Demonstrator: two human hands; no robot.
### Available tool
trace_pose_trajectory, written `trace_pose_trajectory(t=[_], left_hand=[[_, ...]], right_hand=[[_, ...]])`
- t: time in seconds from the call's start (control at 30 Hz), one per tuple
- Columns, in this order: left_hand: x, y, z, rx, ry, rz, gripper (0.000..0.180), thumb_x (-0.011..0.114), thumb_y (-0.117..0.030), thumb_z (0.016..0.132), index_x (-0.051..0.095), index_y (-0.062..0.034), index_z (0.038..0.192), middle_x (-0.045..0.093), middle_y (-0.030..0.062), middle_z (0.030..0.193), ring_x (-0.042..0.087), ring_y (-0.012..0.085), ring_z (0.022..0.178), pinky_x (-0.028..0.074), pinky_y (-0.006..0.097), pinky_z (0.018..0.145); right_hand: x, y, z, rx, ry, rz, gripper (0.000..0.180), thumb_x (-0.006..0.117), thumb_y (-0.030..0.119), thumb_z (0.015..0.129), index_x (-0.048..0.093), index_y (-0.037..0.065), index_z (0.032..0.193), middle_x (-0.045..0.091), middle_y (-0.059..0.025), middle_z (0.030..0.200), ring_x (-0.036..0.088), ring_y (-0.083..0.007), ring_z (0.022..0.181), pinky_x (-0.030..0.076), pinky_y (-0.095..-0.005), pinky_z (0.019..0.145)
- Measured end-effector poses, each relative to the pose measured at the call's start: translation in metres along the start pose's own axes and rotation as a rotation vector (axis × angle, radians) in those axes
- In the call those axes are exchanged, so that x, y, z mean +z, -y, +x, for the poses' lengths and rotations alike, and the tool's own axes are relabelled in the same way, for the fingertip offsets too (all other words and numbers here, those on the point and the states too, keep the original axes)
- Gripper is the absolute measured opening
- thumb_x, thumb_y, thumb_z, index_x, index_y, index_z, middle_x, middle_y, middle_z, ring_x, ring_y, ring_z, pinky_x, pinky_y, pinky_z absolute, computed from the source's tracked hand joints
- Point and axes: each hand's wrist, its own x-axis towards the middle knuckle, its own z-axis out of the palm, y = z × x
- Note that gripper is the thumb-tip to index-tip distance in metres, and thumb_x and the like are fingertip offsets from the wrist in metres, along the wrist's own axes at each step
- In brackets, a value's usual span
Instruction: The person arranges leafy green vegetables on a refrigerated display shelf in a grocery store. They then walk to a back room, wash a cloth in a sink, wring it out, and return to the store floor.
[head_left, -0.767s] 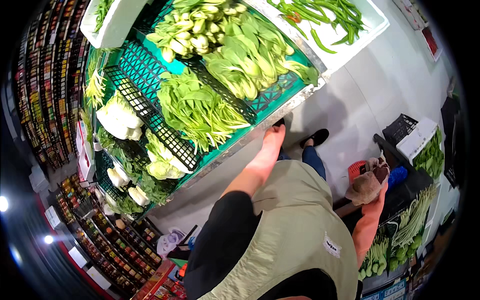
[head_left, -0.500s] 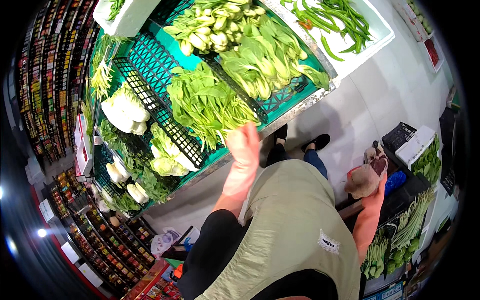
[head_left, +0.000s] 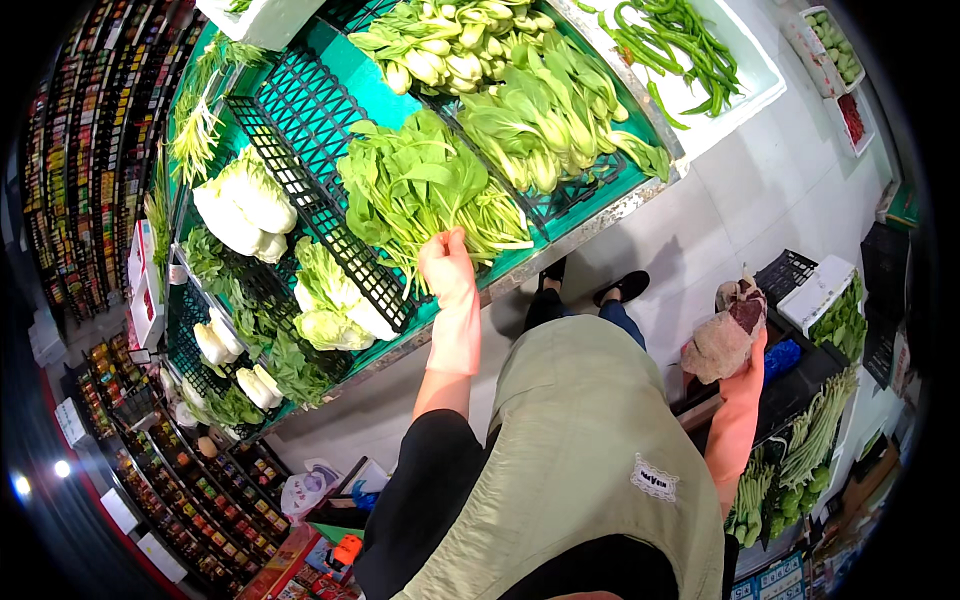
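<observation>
My left hand (head_left: 447, 266) is closed in a pinch at the near edge of a pile of leafy greens (head_left: 415, 185) with long thin stems. A stalk rises from its fingertips into the leaves; how many stems it grips is hidden. The greens lie in a black plastic crate (head_left: 330, 240) on a green-lined display stand. Off to the right, my right hand (head_left: 748, 358) grips a crumpled beige and maroon bundle (head_left: 722, 345), like cloth or a glove, away from the stand. Its fingers are mostly hidden behind the bundle.
Bok choy (head_left: 540, 120) lies right of the greens, napa cabbages (head_left: 245, 205) left. A white foam box (head_left: 755, 85) of green peppers stands at the stand's right corner. The stand's edge (head_left: 590, 225) runs before me. Crates of long beans (head_left: 815, 430) sit at right.
My left hand has moved left along the pile's near edge, from the stem ends toward the leaves. The leaves have shifted and spread. My right hand still holds the bundle.
</observation>
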Motion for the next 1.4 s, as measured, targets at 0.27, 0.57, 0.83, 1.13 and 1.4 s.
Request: trace_pose_trajectory(t=[0.27, 0.57, 0.83, 1.13, 1.4], left_hand=[[-0.065, -0.037, -0.007, -0.437, 0.156, -0.479, 0.017, 0.072, -0.018, 0.091, 0.071, -0.0044, 0.101, 0.066, -0.0005, 0.08, 0.053, 0.0061, 0.064, 0.042, 0.021, 0.058], [-0.11, -0.088, 0.019, -0.413, 0.178, -0.884, 0.013, 0.056, -0.017, 0.102, 0.059, -0.0065, 0.109, 0.071, 0.0141, 0.098, 0.063, 0.0118, 0.061, 0.046, 0.021, 0.052], [-0.086, -0.045, 0.002, -0.679, 0.377, -0.875, 0.024, 0.048, -0.029, 0.106, 0.052, -0.0098, 0.12, 0.069, 0.017, 0.105, 0.066, 0.0176, 0.073, 0.05, 0.026, 0.063], [-0.036, -0.008, -0.044, -0.802, 0.472, -0.818, 0.041, 0.07, -0.023, 0.095, 0.058, -0.004, 0.129, 0.07, 0.0076, 0.114, 0.065, 0.0133, 0.083, 0.049, 0.026, 0.072], [-0.016, -0.014, -0.044, -0.096, 0.46, 0.001, 0.024, 0.068, -0.008, 0.089, 0.064, 0.0043, 0.11, 0.065, 0.0086, 0.095, 0.062, 0.0168, 0.085, 0.056, 0.033, 0.076]], right_hand=[[0.003, -0.004, 0.005, -0.017, 0.06, -0.048, 0.065, 0.056, 0.045, 0.098, 0.033, 0.021, 0.154, 0.046, -0.0053, 0.15, 0.047, -0.0292, 0.135, 0.041, -0.0499, 0.11], [0.014, -0.005, 0.011, 0.029, 0.081, -0.027, 0.064, 0.055, 0.045, 0.099, 0.034, 0.021, 0.154, 0.045, -0.0042, 0.151, 0.047, -0.0283, 0.136, 0.041, -0.0491, 0.11], [-0.009, -0.008, 0.01, 0.056, 0.03, 0.035, 0.06, 0.056, 0.045, 0.099, 0.039, 0.022, 0.151, 0.048, -0.0031, 0.148, 0.048, -0.0278, 0.134, 0.04, -0.0483, 0.111], [-0.016, -0.005, 0.01, 0.022, 0.042, 0.005, 0.062, 0.056, 0.043, 0.099, 0.034, 0.023, 0.153, 0.046, -0.0034, 0.15, 0.047, -0.0278, 0.136, 0.04, -0.0501, 0.111], [-0.015, -0.004, 0.013, 0.013, 0.049, 0.015, 0.062, 0.056, 0.041, 0.099, 0.033, 0.023, 0.154, 0.044, -0.0036, 0.152, 0.045, -0.0285, 0.138, 0.04, -0.0508, 0.111]])
